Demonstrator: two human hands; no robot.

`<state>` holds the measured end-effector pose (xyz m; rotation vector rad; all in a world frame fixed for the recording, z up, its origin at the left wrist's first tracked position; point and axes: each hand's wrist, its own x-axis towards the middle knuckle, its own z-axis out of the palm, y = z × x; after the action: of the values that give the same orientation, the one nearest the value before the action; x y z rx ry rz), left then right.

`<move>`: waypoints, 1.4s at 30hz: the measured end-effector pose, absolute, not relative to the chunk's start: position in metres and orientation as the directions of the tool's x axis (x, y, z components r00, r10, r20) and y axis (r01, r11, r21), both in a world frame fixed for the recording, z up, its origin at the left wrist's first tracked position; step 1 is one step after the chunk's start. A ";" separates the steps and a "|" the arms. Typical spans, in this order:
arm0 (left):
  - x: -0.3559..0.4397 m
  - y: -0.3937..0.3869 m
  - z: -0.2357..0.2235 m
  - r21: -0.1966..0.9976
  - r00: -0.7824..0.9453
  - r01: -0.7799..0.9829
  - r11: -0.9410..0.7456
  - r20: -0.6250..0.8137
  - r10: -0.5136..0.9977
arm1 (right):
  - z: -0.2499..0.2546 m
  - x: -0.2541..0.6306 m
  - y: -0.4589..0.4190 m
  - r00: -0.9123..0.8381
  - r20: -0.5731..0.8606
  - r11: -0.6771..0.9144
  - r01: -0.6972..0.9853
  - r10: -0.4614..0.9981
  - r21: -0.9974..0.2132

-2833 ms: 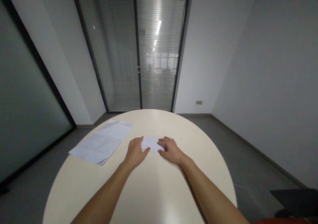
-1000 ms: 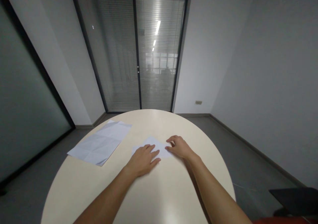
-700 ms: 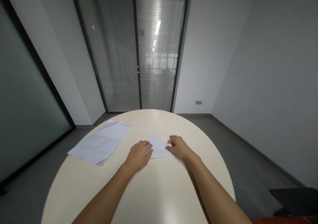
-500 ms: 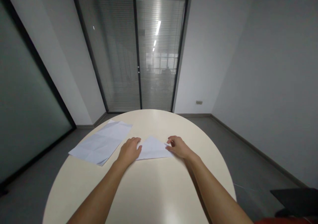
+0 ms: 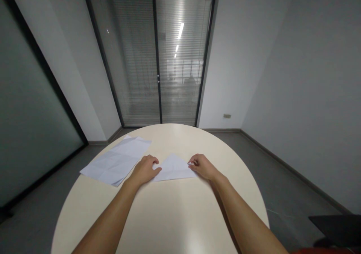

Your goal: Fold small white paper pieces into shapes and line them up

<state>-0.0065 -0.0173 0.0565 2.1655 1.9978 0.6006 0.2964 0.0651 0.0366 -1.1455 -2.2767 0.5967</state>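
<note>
A white sheet of paper, folded to a peak at its far side, lies in front of me with its straight edge towards me. My left hand rests at its left corner, thumb and fingers apart around the paper there. At the right corner, my right hand pinches the paper's edge between thumb and fingertips. The fingers partly cover both corners.
More white sheets with crease marks lie at the left of the round cream table. Beyond the table is a glass door with blinds. A black object stands at the lower right.
My left hand has shifted slightly left, and more of the paper shows between its thumb and fingers. My right hand keeps its pinch at the right corner. The view has shifted slightly.
</note>
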 end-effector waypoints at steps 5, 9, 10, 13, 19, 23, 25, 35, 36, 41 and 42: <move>-0.009 -0.017 0.053 0.361 0.000 0.930 -0.060 0.164 0.986 | 0.039 0.296 0.062 -0.534 0.247 0.560 0.568 0.808 -0.603; -0.009 -0.015 0.052 0.361 0.003 0.931 -0.057 0.147 0.989 | 0.042 0.296 0.060 -0.536 0.253 0.566 0.568 0.805 -0.598; -0.009 -0.015 0.053 0.363 0.003 0.930 -0.058 0.150 0.989 | 0.042 0.295 0.060 -0.540 0.256 0.571 0.565 0.802 -0.596; -0.008 -0.015 0.053 0.371 0.006 0.926 -0.067 0.162 0.987 | 0.043 0.294 0.059 -0.543 0.258 0.575 0.563 0.799 -0.594; -0.008 -0.016 0.054 0.426 0.095 0.889 -0.170 0.190 0.977 | 0.047 0.291 0.056 -0.565 0.252 0.592 0.568 0.785 -0.571; -0.008 -0.016 0.055 0.431 0.169 0.868 -0.246 0.208 0.963 | 0.053 0.288 0.053 -0.597 0.263 0.631 0.570 0.758 -0.526; -0.007 -0.017 0.057 0.416 0.166 0.878 -0.236 0.197 0.966 | 0.056 0.287 0.051 -0.614 0.255 0.644 0.572 0.747 -0.508; 0.001 -0.018 0.062 0.385 0.173 0.888 -0.250 0.224 0.959 | 0.061 0.285 0.050 -0.618 0.275 0.671 0.614 0.737 -0.416; 0.002 -0.018 0.062 0.379 0.179 0.890 -0.254 0.221 0.959 | 0.061 0.285 0.050 -0.617 0.272 0.669 0.622 0.739 -0.407; 0.002 -0.020 0.068 0.312 0.236 0.910 -0.272 0.150 0.960 | 0.063 0.285 0.044 -0.637 0.216 0.667 0.654 0.740 -0.357; 0.002 -0.021 0.070 0.290 0.244 0.917 -0.273 0.131 0.961 | 0.065 0.285 0.043 -0.642 0.201 0.666 0.659 0.740 -0.349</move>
<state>0.0018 -0.0210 0.0702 2.3529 1.7930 0.4251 0.2852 0.0426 0.0648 -1.1102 -2.5576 0.3498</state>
